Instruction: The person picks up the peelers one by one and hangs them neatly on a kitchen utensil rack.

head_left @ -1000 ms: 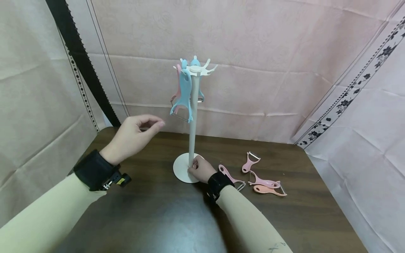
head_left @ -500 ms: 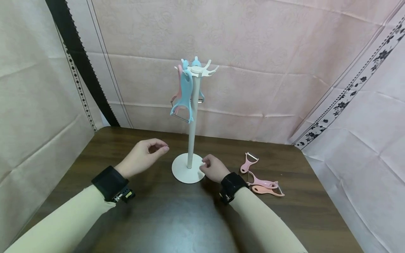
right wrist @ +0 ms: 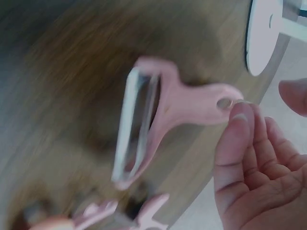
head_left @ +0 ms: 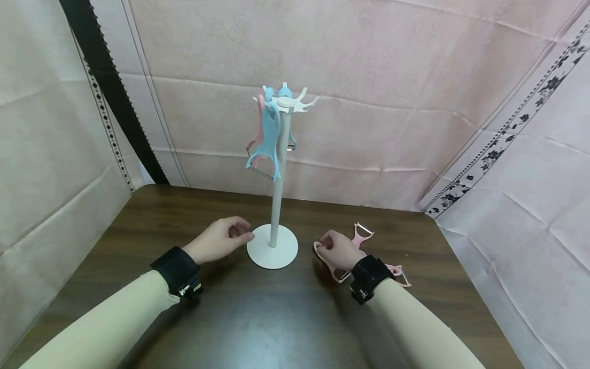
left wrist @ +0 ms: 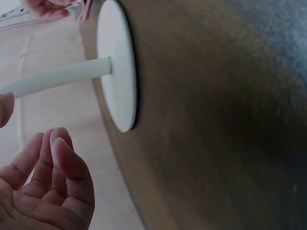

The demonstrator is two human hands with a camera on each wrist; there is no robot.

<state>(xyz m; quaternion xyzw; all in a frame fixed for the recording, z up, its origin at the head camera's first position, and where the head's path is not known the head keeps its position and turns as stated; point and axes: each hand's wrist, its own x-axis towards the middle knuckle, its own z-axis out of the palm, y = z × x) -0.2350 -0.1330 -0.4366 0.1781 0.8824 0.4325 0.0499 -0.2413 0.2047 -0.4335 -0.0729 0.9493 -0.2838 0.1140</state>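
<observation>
Pink and blue peelers, including a blue peeler (head_left: 268,133), hang from the white hook stand (head_left: 272,251). My left hand (head_left: 221,239) is beside its round base, fingers loosely bent and holding nothing; the left wrist view shows the thumb apart from the fingers. My right hand (head_left: 340,249) is over a pink peeler (right wrist: 187,103) on the right. In the right wrist view, its fingertips meet or nearly meet the holed handle end, while the thumb stays clear of the handle. Exact contact is unclear.
Farther right on the wooden table (head_left: 258,328) lie a pink peeler (head_left: 361,234) and a pair of overlapping peelers (head_left: 401,277), partly hidden by my right wrist. A pale cloth (head_left: 369,102) hangs behind the table.
My right hand has moved from the stand base rightward to the pink peeler. My left hand has lowered and come right, closer to the base. The hanging peelers stay put.
</observation>
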